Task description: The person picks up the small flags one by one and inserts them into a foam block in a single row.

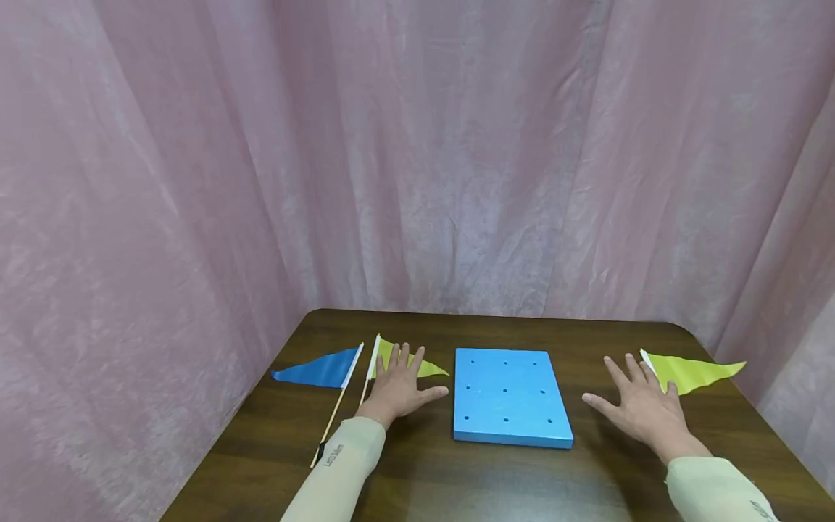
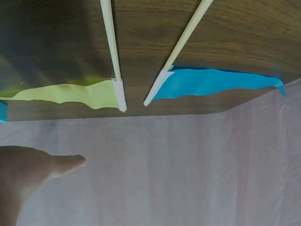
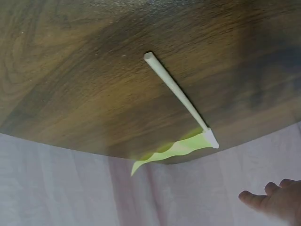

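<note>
Head view: A person in cream sleeves (image 1: 342,453) extends both hands over a dark wood-grain counter (image 1: 417,486) backed by a pink curtain (image 1: 457,159). Between the hands, a blue board (image 1: 522,406) with nine holes in three rows lies flat, its upper side toward the counter's far edge. The left hand (image 1: 401,388), its grip wide and empty with the fingers spread, is over a yellow-green pennant flag (image 1: 429,370) lying between the board and the counter's left edge; whether the fingers touch the cloth cannot be told. Nearer the far left corner lies a blue pennant flag (image 1: 320,370), its point close to the left edge. The right hand (image 1: 649,413), its grip also wide and empty, is just beside a second yellow-green pennant flag (image 1: 691,372) near the far right corner.

Left wrist view: The first yellow-green flag and the blue flag lie near the counter's far edge, white hems close together, cloths pointing opposite ways and sticks spreading apart. A small piece of the board shows at the frame's side; part of the left hand appears below it.

Right wrist view: The second yellow-green flag lies with its blunt stick end in sight and its cloth point past the counter's edge. Fingertips of the right hand show in the lower corner.
</note>
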`<state>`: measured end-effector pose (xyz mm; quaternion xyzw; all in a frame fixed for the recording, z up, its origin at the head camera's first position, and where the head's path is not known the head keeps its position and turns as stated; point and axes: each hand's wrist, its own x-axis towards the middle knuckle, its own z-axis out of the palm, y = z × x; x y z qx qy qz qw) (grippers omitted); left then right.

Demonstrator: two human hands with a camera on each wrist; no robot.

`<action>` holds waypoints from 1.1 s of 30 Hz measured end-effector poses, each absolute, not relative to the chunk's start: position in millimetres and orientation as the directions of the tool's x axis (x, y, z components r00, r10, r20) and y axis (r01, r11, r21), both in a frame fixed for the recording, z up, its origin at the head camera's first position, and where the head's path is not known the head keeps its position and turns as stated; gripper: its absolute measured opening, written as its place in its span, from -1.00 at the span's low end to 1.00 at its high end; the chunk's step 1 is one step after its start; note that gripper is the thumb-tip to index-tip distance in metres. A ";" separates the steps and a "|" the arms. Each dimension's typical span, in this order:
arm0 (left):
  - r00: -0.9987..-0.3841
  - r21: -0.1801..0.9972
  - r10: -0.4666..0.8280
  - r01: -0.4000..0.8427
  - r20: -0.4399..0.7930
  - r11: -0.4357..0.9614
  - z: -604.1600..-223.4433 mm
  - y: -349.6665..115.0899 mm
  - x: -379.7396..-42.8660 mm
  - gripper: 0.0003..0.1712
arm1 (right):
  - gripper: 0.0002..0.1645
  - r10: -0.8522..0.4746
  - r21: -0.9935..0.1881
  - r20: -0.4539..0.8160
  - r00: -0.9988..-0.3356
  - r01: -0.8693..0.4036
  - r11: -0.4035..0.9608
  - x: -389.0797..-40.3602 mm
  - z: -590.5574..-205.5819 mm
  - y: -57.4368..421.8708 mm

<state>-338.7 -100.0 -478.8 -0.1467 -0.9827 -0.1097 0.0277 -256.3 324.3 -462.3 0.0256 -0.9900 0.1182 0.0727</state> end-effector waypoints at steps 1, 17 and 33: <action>-0.955 0.209 0.284 0.297 0.091 0.932 -479.0 -99.7 -338.6 0.21 | 0.20 -0.031 -0.230 0.153 -0.988 -0.066 0.971 -255.7 -461.8 325.6; -0.936 0.261 0.339 0.352 0.097 0.899 -480.4 -88.3 -332.0 0.18 | 0.17 -0.016 -0.201 0.183 -0.983 -0.054 0.978 -251.4 -464.4 340.4; -0.917 0.261 0.390 0.397 0.080 0.880 -489.3 -77.0 -323.1 0.18 | 0.12 0.036 -0.265 0.198 -0.980 -0.018 0.964 -244.0 -469.7 361.5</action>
